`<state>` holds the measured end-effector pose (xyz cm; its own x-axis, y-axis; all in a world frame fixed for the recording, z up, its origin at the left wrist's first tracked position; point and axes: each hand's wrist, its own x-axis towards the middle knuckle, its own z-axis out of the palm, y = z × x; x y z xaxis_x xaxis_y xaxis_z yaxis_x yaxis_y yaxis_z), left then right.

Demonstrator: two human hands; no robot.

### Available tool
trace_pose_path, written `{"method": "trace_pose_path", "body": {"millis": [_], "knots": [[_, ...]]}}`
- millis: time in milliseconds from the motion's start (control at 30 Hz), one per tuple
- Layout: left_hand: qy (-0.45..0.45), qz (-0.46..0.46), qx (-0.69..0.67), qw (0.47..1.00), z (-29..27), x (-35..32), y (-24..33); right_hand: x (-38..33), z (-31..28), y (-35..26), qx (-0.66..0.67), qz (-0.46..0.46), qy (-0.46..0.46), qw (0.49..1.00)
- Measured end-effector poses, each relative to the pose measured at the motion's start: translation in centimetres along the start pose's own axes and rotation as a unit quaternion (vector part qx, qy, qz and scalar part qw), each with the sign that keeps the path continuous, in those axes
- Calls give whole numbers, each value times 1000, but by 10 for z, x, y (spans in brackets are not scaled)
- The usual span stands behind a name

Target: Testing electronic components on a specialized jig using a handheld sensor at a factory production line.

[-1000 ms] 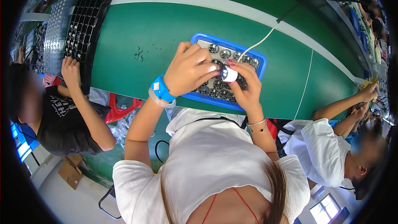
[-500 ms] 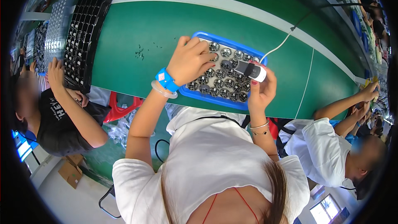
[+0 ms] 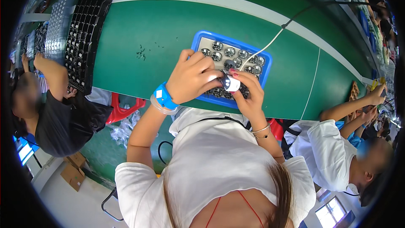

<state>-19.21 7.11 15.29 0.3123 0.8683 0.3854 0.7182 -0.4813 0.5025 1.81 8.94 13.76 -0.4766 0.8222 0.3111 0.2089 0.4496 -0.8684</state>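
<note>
My right hand grips a small white device with a dark end and a thin white cable running up from it. At the device's dark end, my left hand is closed, thumb and fingertips pinched together; anything they hold is hidden. Both hands are over the near part of a blue-rimmed tray with a pale lining. Rows of shiny dark round domed parts sit in the tray, and the hands cover some of them.
Small black bits lie scattered on the green table. A black compartment tray stands at the left, beside a clear one. Co-workers sit on both sides; a red stool is below the table edge.
The white device has come left and down and turned, its cable following. My left hand has shifted down from the tray's domed parts to the device's end. The left co-worker's arm has moved.
</note>
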Motion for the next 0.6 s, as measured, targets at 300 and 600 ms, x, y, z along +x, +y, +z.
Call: {"method": "trace_pose_path", "body": {"millis": [300,600], "knots": [[-33,-22,29,999,15,-9,-16,-16,-1,8,123,67,154,978],[-65,-18,5,998,5,-27,-8,-14,-8,5,16,-17,-22,999]]}}
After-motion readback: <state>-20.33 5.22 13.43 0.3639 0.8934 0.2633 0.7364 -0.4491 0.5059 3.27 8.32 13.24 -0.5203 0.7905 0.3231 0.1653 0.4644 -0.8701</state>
